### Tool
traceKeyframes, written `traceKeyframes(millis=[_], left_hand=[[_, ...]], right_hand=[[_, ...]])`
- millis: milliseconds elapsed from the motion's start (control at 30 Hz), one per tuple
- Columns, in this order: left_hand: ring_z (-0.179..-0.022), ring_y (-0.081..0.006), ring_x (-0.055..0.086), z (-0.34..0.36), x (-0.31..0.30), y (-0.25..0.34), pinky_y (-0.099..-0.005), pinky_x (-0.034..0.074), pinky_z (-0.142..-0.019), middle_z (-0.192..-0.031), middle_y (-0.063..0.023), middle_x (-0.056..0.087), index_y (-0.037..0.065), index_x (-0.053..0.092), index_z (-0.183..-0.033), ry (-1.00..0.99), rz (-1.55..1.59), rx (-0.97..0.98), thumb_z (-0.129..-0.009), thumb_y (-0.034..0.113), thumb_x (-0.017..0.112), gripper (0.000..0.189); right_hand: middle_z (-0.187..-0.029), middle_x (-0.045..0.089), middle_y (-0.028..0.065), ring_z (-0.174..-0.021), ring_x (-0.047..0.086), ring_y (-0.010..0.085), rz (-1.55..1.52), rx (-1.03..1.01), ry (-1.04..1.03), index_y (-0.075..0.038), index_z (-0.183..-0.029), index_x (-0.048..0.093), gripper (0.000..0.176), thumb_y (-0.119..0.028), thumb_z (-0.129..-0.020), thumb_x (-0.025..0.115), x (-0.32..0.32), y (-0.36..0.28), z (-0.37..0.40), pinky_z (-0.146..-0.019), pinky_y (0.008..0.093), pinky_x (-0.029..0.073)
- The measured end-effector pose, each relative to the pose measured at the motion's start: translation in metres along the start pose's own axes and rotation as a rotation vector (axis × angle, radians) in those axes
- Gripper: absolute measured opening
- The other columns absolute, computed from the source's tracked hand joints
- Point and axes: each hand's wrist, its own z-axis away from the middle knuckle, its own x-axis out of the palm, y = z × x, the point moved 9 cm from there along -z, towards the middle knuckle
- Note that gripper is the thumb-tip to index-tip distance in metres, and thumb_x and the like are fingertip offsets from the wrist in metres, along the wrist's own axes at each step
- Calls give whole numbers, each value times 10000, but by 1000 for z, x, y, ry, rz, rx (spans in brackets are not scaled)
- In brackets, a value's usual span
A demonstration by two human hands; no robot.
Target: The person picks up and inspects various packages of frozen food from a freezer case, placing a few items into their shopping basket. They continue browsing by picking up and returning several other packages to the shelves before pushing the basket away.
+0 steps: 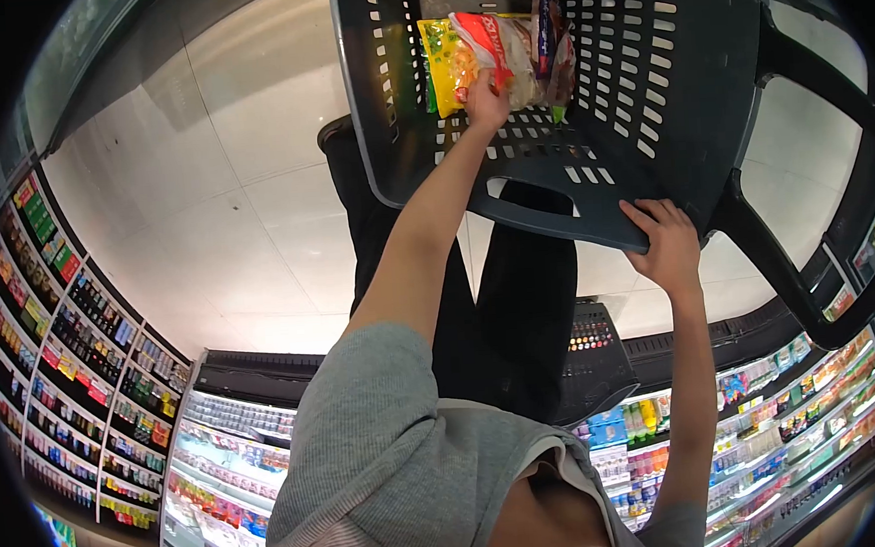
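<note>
Inside a dark grey shopping basket (705,67), my left hand (487,102) has its fingers closed at the lower edge of a red and white package (481,36). A yellow bag (439,58) lies to the left, partly under that package. On the right are a dark blue package (546,31) and a brownish package (563,70). My right hand (666,239) grips the near rim of the basket, to the right of its handle opening, with the fingers over the edge.
Shelves packed with small products (91,335) curve along the left. Lit shelves (228,457) stand at the lower left, with more stocked shelves (769,444) at the lower right. Pale floor tiles (251,165) lie under the basket and my legs. Black bars (778,263) join the basket's right side.
</note>
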Motion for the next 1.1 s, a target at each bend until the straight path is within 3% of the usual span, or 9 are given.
traceKeyframes(millis=[533,567,667,700,833,933,967,1033,1100], left_hand=[[-1323,-372,229,-27,-62,-59,-436,211,-1109,-1374,-156,396,154,681,-935,276,-78,-245,-727,354,669,289],[-1181,-341,438,-57,-38,-89,-449,149,-1131,-1106,-149,614,98,685,-866,119,-204,-177,-728,369,652,306],[-871,-303,599,-70,-28,-83,-467,81,-1141,-773,-112,664,56,650,-799,-61,-100,-77,-736,384,638,334],[-580,-228,584,-69,-33,-81,-443,319,-1051,-668,-71,645,41,610,-746,90,-94,1,-740,353,664,317],[-569,-124,585,-74,-11,-112,-256,495,-555,-658,-50,627,32,571,-694,-32,545,-366,-703,191,746,237],[-712,-180,625,-65,-3,-67,-279,508,-684,-819,-94,655,28,568,-870,-172,393,-361,-705,201,748,299],[-917,-263,606,-64,27,-70,-339,484,-822,-1043,-152,600,22,479,-1093,-146,600,-255,-684,302,767,573],[-1117,-344,497,-41,22,-24,-393,408,-955,-1206,-195,466,17,350,-1210,-154,7,-308,-643,404,782,812],[-1147,-368,464,-37,32,-8,-403,390,-976,-1217,-206,425,13,348,-1202,-145,-25,-220,-619,435,789,844]], right_hand=[[-1044,620,55,-949,570,251,-18,64,-34,-135,-1103,667,576,-140,-529,720,0,-6,-9,-838,383,476],[-1049,620,55,-951,570,251,-5,66,-46,-134,-1105,666,581,-140,-526,721,-2,-8,-11,-840,383,476],[-1067,617,55,-967,567,253,-4,77,-62,-149,-1118,661,622,-128,-500,730,4,-3,-13,-848,386,474],[-1071,615,54,-972,566,253,-12,84,-71,-154,-1124,658,637,-122,-492,732,5,-3,-13,-851,387,473],[-1090,608,50,-991,559,251,3,104,-118,-169,-1146,645,698,-90,-458,732,3,-3,-14,-869,385,468],[-1097,605,48,-997,557,249,4,96,-130,-169,-1156,637,729,-76,-439,729,6,-1,-12,-879,382,465],[-1095,605,50,-992,558,248,-4,91,-119,-167,-1151,640,743,-72,-420,733,8,0,-12,-882,380,464],[-1095,604,50,-984,560,248,-7,87,-102,-166,-1149,640,744,-73,-417,736,7,-2,-12,-879,381,465],[-1093,604,50,-975,562,248,0,84,-86,-163,-1148,641,742,-73,-418,737,5,-2,-12,-874,382,468]])
